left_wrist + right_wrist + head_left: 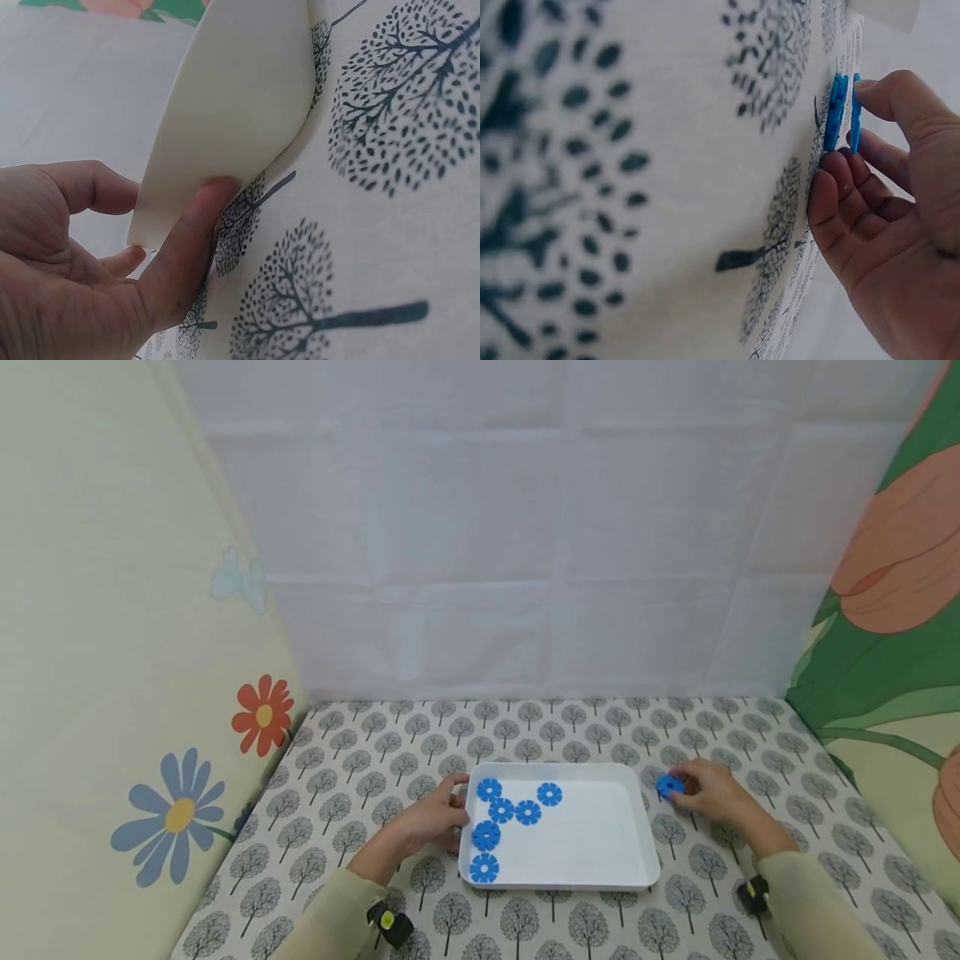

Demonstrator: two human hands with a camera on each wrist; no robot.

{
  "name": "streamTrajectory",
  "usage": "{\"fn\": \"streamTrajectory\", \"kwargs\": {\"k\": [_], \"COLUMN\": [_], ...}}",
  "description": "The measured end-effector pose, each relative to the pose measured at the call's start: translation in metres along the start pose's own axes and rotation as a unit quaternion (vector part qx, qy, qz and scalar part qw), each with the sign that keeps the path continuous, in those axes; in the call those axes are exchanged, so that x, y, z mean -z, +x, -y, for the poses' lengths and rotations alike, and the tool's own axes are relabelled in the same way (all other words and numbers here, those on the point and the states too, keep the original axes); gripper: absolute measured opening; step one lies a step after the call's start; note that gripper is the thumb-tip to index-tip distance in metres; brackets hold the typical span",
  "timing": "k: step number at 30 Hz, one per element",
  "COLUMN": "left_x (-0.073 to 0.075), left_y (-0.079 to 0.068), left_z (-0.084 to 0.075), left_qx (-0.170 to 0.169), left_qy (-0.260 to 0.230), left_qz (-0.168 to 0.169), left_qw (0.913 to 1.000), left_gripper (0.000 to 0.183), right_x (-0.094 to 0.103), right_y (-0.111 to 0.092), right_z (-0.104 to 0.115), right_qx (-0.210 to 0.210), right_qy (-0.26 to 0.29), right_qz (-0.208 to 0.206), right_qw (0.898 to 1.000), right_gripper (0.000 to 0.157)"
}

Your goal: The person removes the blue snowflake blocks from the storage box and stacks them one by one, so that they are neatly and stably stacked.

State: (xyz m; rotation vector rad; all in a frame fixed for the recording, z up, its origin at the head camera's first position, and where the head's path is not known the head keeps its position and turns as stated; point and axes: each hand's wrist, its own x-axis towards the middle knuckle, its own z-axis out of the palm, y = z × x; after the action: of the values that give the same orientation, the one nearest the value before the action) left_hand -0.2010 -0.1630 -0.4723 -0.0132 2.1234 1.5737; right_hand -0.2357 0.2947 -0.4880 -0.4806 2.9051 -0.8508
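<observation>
Fingers of the right hand curl round a blue snowflake disc that lies on the tree-print tablecloth, just beside the right rim of the white tray. In the right wrist view the thumb and fingertips close on that blue piece at its edges, pinching it while it stays against the cloth; there it looks like 2 thin blue layers side by side, though I cannot tell whether that is 1 disc or 2. The left hand rests at the tray's left rim, thumb on the outer wall and fingers curled over the edge, gripping it. The left wrist view shows the thumb pressed flat on the tray's pale outer wall, with the other fingers bent round behind the rim. Inside the tray, all near its left side, lie 6 more blue discs: 4 of them bunched close together, 1 a little apart toward the middle, and 1 near the front corner. Floral panels stand at left and right, and a white sheet hangs behind.
</observation>
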Motion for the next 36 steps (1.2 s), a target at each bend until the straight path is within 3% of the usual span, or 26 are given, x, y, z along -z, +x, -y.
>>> {"fn": "streamTrajectory", "kwargs": {"k": [17,21,24,28,36], "left_x": [0.000,0.001,0.001,0.001,0.002], "left_y": [0.000,0.001,0.001,0.000,0.000], "left_z": [0.000,0.001,0.002,0.002,0.002], "left_qx": [-0.002,-0.002,-0.002,-0.004,-0.008], "left_qy": [0.007,0.008,0.007,0.007,0.006], "left_qz": [-0.002,-0.001,-0.001,-0.001,0.004], "left_qw": [1.0000,1.0000,1.0000,1.0000,0.9999], "left_gripper": [0.075,0.076,0.076,0.076,0.075], "right_x": [0.000,0.001,0.001,0.000,-0.011], "right_y": [0.004,0.001,0.000,0.002,0.012], "right_z": [-0.001,0.007,0.020,0.041,0.076], "right_qx": [-0.036,-0.050,-0.012,0.069,0.129], "right_qy": [-0.003,0.005,0.004,0.011,0.056], "right_qz": [0.023,0.009,-0.021,-0.052,-0.028], "right_qw": [0.999,0.999,1.000,0.996,0.990], "right_gripper": [0.044,0.048,0.043,0.036,0.040]}}
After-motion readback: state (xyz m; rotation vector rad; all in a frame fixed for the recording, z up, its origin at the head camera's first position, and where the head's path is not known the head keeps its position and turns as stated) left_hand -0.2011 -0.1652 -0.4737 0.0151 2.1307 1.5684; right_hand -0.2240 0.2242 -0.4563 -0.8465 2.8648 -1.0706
